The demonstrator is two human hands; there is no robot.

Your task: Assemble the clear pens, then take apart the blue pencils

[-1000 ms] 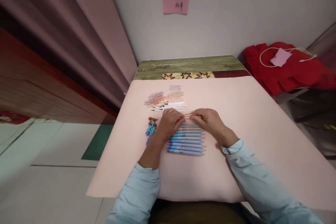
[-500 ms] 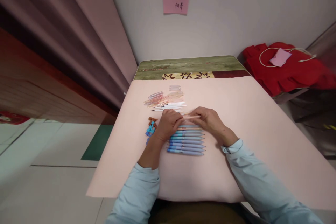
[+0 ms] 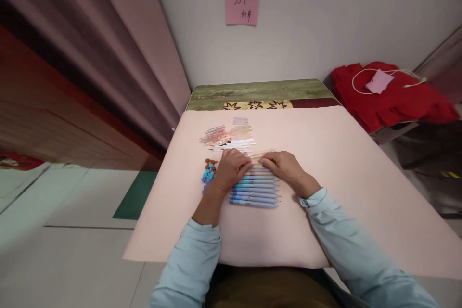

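Observation:
My left hand [image 3: 233,168] is closed, thumb and fingers pinching the left end of a slim pale pen [image 3: 256,160] just beyond a row of pens. From the other side my right hand [image 3: 288,167] pinches the same pen at its right end; the fingers hide much of it. Below both hands, a row of pens [image 3: 254,191] runs from blue through teal to orange, tips pointing right. White refills [image 3: 236,144], some with dark tips, lie just past my left hand. Left of my wrist is a pile of small brown and blue pieces [image 3: 209,172].
Clear and pinkish tubes [image 3: 216,135] are piled farther back, with several short pale pieces [image 3: 240,121] behind them. A pale pink sheet [image 3: 310,231] covers the table. Red cloth [image 3: 397,106] with a white cable lies at right; a curtain [image 3: 144,33] hangs at left.
My right hand has turned and lowered its fingers closer over the pen. My left hand keeps its pinch in about the same place. The view has shifted slightly.

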